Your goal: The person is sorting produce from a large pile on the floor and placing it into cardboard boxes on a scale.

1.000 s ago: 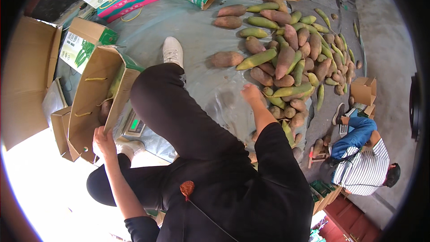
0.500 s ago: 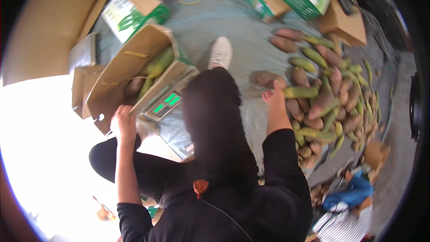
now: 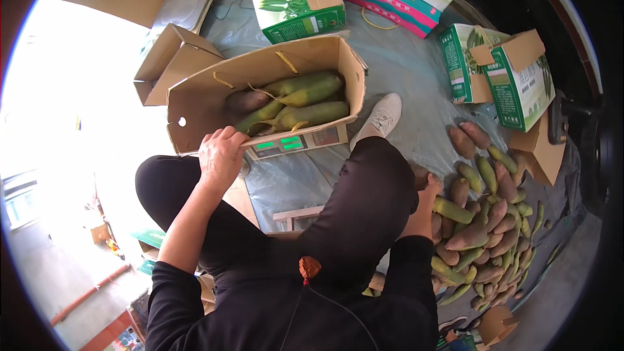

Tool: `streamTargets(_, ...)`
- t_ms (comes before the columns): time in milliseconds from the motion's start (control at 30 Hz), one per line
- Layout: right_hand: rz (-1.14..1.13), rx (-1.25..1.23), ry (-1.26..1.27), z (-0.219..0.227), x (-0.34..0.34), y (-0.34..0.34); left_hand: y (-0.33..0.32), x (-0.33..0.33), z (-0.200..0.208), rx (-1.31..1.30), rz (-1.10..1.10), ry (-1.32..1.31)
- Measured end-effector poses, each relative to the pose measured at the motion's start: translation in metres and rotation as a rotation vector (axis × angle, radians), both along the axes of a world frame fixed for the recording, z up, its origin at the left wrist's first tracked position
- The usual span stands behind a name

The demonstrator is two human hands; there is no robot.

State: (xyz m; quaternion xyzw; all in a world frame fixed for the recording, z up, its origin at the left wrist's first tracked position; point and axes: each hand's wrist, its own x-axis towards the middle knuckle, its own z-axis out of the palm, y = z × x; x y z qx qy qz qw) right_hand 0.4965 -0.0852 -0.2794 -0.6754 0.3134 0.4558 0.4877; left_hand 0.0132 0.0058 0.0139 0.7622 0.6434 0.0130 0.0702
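Note:
My left hand [image 3: 223,157] is closed over the near rim of an open cardboard box [image 3: 195,114]. Inside the box lie several green radishes [image 3: 312,114] and a purplish-brown radish [image 3: 247,101]. The box rests on a digital scale [image 3: 286,145] with lit green displays. At the right, my right hand [image 3: 426,204] is closed around a reddish-brown radish [image 3: 419,173], which my knee partly hides. Right beside that hand spreads a pile of green and reddish-brown radishes [image 3: 491,237].
A green and white carton [image 3: 296,0] stands behind the box, with a smaller open cardboard box [image 3: 175,58] at its left. A pink and teal carton [image 3: 390,3] lies at the back. More green cartons [image 3: 513,84] stand at the far right on the plastic sheet [image 3: 403,58].
My view has turned left, so the box and cartons appear further right. My left hand stays on the box rim. My right hand has closed around the reddish-brown radish at its fingertips.

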Motion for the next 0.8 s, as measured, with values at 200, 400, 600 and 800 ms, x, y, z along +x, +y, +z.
streamTargets(200,0.277,0.127,-0.208,0.046,-0.014,0.009,0.0,-0.003,-0.004,0.036,-0.043,-0.025)
streamTargets(400,0.681,0.409,-0.608,0.196,-0.05,0.085,-0.003,-0.008,-0.006,0.026,-0.003,-0.026)
streamTargets(600,1.063,0.981,-0.821,0.339,-0.106,0.145,-0.005,-0.011,-0.012,0.051,-0.028,0.003)
streamTargets(800,1.609,1.134,-1.081,0.389,-0.216,0.185,-0.007,-0.013,-0.013,0.116,-0.061,-0.013)
